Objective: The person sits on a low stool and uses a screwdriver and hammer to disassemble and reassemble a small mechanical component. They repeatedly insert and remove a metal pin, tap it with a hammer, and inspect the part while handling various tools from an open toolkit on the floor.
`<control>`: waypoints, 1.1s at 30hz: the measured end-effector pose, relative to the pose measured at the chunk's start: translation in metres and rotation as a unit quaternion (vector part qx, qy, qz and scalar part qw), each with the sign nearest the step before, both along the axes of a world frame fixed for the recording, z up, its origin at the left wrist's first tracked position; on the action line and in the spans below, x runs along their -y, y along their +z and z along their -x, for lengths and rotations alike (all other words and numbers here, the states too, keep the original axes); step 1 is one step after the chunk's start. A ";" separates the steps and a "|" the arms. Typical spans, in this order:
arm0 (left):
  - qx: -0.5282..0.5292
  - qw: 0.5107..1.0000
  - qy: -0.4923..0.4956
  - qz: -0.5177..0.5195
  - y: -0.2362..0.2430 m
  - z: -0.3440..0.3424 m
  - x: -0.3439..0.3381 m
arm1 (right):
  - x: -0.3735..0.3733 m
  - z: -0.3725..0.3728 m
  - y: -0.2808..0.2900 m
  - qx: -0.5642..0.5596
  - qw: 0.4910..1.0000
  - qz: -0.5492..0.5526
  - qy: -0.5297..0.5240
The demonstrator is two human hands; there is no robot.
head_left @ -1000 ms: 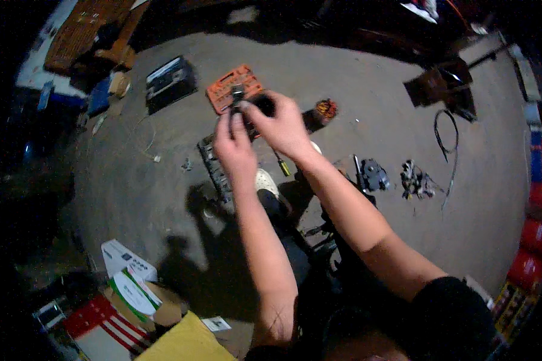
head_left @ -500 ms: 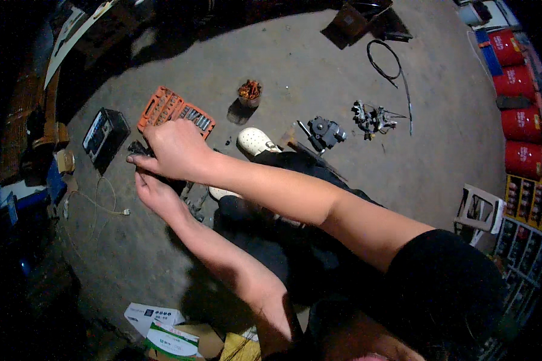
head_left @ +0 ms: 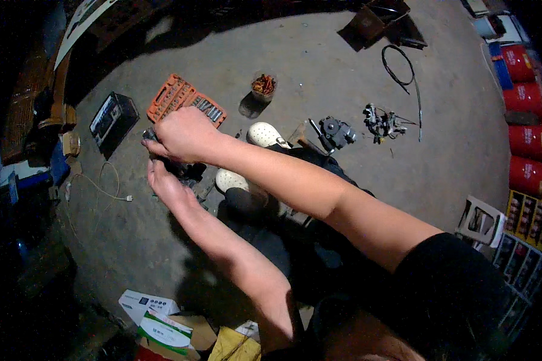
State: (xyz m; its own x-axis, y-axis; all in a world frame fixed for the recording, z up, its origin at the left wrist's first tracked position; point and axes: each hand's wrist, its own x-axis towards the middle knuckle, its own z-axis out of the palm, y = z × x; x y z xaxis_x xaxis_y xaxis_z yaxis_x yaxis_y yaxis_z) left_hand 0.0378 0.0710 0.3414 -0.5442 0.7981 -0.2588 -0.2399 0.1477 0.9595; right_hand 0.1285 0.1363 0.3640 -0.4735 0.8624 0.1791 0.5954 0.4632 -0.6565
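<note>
Both arms stretch out to the left over the floor. My right hand (head_left: 188, 136) is closed around a dark, greasy mechanical part (head_left: 150, 134), whose end pokes out beside the thumb. Just below, my left hand (head_left: 170, 186) has its fingers raised against the underside of that part; some fingertips are hidden. More dark metal (head_left: 190, 172) shows between the two wrists, and I cannot tell whether it is the same piece. Right behind my right hand lies an open orange socket set case (head_left: 174, 90) with rows of sockets.
A clear cup of copper-coloured pieces (head_left: 264, 86) stands past my white shoes (head_left: 265, 134). Right of them lie a black motor-like unit (head_left: 336, 133), a metal assembly (head_left: 382, 123) and a black cable (head_left: 397, 60). A black box (head_left: 115, 123) and corded plug (head_left: 128, 198) lie left.
The view has shifted, so the floor items sit slightly farther right. My hands stay together at the dark part, the right still closed over it and the left beneath.
</note>
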 end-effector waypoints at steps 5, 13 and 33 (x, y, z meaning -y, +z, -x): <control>0.001 1.000 0.009 -0.024 0.001 -0.002 -0.001 | 0.004 0.000 0.003 -0.051 0.998 0.015 -0.026; 0.063 0.993 0.100 -0.006 -0.009 0.008 -0.003 | -0.013 -0.035 -0.029 -0.050 0.997 0.054 0.019; 0.227 0.961 0.110 0.110 -0.012 0.038 0.099 | -0.085 -0.285 -0.476 0.043 0.791 0.228 -0.566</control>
State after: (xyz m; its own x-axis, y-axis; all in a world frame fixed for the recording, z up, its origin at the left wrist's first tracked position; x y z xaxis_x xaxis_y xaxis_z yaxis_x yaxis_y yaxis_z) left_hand -0.0003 -0.0277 0.3289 -0.4845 0.5756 -0.6588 -0.6757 0.2320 0.6997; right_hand 0.4133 0.2218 -0.1118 0.6551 0.7084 -0.2627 0.5113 -0.6717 -0.5361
